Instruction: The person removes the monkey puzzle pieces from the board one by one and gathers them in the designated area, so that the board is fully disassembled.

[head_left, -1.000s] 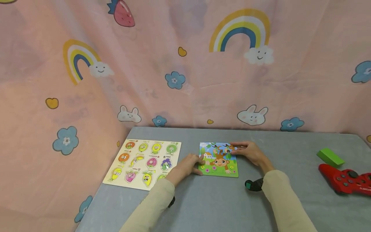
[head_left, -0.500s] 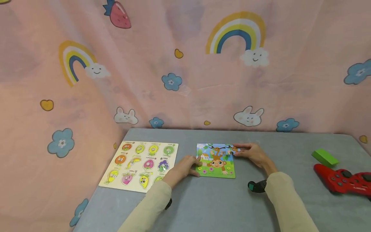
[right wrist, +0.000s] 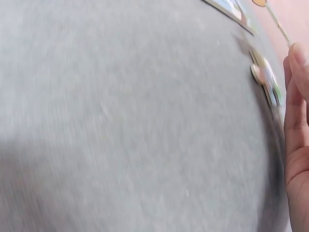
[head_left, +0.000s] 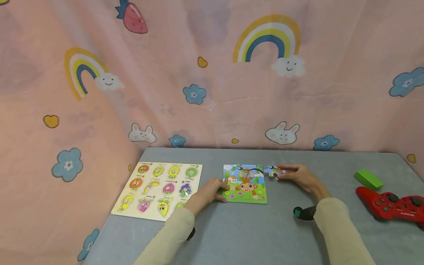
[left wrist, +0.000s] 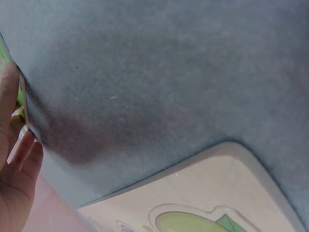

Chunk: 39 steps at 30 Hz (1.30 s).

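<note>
A small monkey jigsaw puzzle (head_left: pixel 246 187) lies flat in the middle of the table in the head view. My left hand (head_left: pixel 210 191) holds its left edge, index finger over the picture and thumb at the side. The left wrist view shows these fingers (left wrist: pixel 8 92) at the board's edge. To the right of the puzzle, my right hand (head_left: pixel 299 178) pinches a blue and brown puzzle piece (head_left: pixel 274 171) between thumb and fingers. In the right wrist view, the pinched piece (right wrist: pixel 277 21) appears nearly edge-on, and another puzzle piece (right wrist: pixel 266 79) shows just below the fingertips.
A cream fruit puzzle board (head_left: pixel 155 189) lies left of the left hand, its corner close in the left wrist view. At the right are a green block (head_left: pixel 368 179) and a red game controller (head_left: pixel 392 204). A pink printed curtain (head_left: pixel 225 117) stands behind the grey table (head_left: pixel 258 235).
My right hand has moved right, away from the puzzle's upper right corner, with a piece between its fingers. The left hand stays at the puzzle's left edge. The head view has shifted slightly.
</note>
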Each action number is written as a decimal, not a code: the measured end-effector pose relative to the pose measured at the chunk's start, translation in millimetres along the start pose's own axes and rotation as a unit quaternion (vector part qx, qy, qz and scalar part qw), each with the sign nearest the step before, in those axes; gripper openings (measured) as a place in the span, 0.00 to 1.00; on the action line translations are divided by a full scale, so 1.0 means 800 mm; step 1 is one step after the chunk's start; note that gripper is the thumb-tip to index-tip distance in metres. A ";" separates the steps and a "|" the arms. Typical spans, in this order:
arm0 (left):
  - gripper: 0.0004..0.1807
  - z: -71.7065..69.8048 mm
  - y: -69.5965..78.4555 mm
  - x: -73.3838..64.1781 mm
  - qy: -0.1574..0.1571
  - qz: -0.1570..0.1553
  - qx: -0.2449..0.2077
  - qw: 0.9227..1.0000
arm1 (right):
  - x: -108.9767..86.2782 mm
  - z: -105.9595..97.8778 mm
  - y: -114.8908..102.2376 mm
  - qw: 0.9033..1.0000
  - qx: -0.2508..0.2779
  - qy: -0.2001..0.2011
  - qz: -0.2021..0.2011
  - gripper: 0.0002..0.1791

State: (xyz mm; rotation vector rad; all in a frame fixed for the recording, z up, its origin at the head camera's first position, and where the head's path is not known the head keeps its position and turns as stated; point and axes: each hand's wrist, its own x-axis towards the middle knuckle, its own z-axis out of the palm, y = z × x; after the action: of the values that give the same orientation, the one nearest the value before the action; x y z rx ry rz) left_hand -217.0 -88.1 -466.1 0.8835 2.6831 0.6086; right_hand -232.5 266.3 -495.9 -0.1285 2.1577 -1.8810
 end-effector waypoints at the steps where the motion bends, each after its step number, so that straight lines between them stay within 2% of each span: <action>1: 0.27 0.000 0.000 0.000 -0.001 -0.001 0.001 1.000 | -0.001 -0.002 0.001 1.000 -0.002 0.000 0.002 0.36; 12: 0.27 0.000 -0.002 -0.003 0.006 0.019 0.006 1.000 | -0.015 -0.021 0.008 0.999 -0.028 0.026 0.019 0.37; 20: 0.28 0.000 -0.003 -0.003 0.016 0.039 0.004 0.999 | -0.026 -0.037 0.010 0.999 -0.014 0.038 0.014 0.35; 26: 0.27 0.000 -0.003 -0.004 0.009 0.024 -0.010 1.000 | -0.032 -0.048 0.012 0.998 -0.037 0.053 0.014 0.35; 33: 0.26 0.001 -0.009 -0.014 0.017 0.025 -0.025 0.999 | -0.030 -0.044 0.011 0.996 -0.059 0.070 0.020 0.37; 39: 0.26 0.001 -0.003 -0.005 0.013 0.030 -0.031 0.999 | -0.033 -0.059 0.010 0.995 -0.058 0.084 0.013 0.34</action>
State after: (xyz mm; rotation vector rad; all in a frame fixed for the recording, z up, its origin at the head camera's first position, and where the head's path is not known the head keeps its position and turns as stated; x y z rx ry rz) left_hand -214.7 -92.1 -467.8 0.9487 2.6545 0.7164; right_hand -218.4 319.5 -494.4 0.0354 2.3669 -1.8117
